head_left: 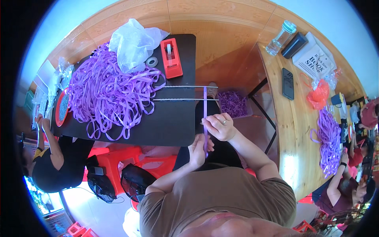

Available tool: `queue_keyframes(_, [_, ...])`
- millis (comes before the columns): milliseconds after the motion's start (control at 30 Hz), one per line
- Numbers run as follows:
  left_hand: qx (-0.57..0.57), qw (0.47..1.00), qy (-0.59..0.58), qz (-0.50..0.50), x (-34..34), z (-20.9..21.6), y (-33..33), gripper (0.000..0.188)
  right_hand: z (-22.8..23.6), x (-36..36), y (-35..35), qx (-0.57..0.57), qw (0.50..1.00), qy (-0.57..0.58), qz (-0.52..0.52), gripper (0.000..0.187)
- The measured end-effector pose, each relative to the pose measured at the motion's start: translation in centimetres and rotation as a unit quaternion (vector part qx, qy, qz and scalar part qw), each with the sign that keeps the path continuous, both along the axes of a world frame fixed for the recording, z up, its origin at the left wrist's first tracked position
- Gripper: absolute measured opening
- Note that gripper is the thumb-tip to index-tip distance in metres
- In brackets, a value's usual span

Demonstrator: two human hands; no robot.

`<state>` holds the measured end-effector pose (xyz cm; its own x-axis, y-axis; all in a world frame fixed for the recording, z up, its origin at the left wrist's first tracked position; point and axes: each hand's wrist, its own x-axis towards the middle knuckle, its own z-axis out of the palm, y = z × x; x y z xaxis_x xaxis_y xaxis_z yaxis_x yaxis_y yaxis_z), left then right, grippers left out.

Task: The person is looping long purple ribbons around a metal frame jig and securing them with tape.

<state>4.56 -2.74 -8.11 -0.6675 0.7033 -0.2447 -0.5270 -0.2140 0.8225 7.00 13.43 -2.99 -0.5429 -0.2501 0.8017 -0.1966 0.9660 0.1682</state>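
A purple ribbon strip [205, 108] runs upright in front of me, its far part lying across two thin metal rods [182, 99] that jut past the table's right edge. Thumb and fingers of my right hand [220, 126] are closed on the strip below the rods. Just under it, my left hand [199, 151] is closed around the strip's near part, fingers curled; its tail hangs below. To the left, a large tangled heap of purple ribbon [106, 91] covers much of the black table [169, 128], hiding the rods' other ends.
A red tape dispenser [172, 59], a grey tape roll [151, 62] and a white plastic bag [134, 43] sit by the heap. Below the rods stands a bin of purple pieces [233, 104]. A wooden table [290, 130] holds a phone [288, 83] and a bottle [279, 39]. Other people work on both sides.
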Motion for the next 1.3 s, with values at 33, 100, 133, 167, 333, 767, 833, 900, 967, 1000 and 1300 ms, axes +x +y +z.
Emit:
queue_keyframes(33, [-0.004,1.000,-0.018,-0.009,0.1,-0.5,-0.4,0.027,0.2,0.0,-0.1,-0.019,1.000,0.003,0.007,0.023])
queue_keyframes(100, [0.011,0.999,-0.011,-0.039,-0.1,-1.4,-1.0,0.026,1.1,-0.1,-0.5,-0.038,0.999,0.006,0.015,0.022])
queue_keyframes(133, [0.025,0.997,-0.004,-0.068,-0.2,-1.8,-1.2,0.025,1.6,-0.1,-0.6,-0.075,0.997,0.003,0.032,0.021])
queue_keyframes(167, [0.026,0.997,-0.004,-0.068,-0.4,-1.9,-1.1,0.025,2.2,-0.2,-0.7,-0.111,0.993,0.000,0.049,0.019])
queue_keyframes(333, [-0.016,0.993,0.012,-0.116,-1.3,-3.2,0.4,0.029,4.9,-0.7,-0.2,-0.290,0.947,-0.044,0.131,0.022])
queue_keyframes(767, [-0.014,0.998,0.050,0.035,-4.6,-1.5,8.9,0.029,6.2,-10.6,8.8,-0.776,0.591,-0.134,0.178,0.008])
queue_keyframes(833, [-0.012,0.996,0.058,0.062,-5.5,-1.8,10.0,0.029,5.3,-11.4,9.3,-0.814,0.544,-0.138,0.152,0.009])
queue_keyframes(900, [-0.002,0.991,0.080,0.106,-6.4,-2.5,11.1,0.025,3.6,-12.0,10.1,-0.826,0.527,-0.144,0.136,0.010])
queue_keyframes(967, [0.014,0.989,0.083,0.124,-6.8,-2.4,12.0,0.025,2.2,-12.5,10.7,-0.850,0.492,-0.146,0.117,0.015])
queue_keyframes(1000, [0.031,0.986,0.088,0.141,-7.0,-2.0,12.4,0.025,1.8,-12.6,11.0,-0.851,0.490,-0.147,0.115,0.015])
queue_keyframes(1300, [0.127,0.963,0.106,0.215,-8.1,-2.3,14.3,0.033,-1.5,-13.5,11.6,-0.877,0.395,-0.274,0.024,0.014])
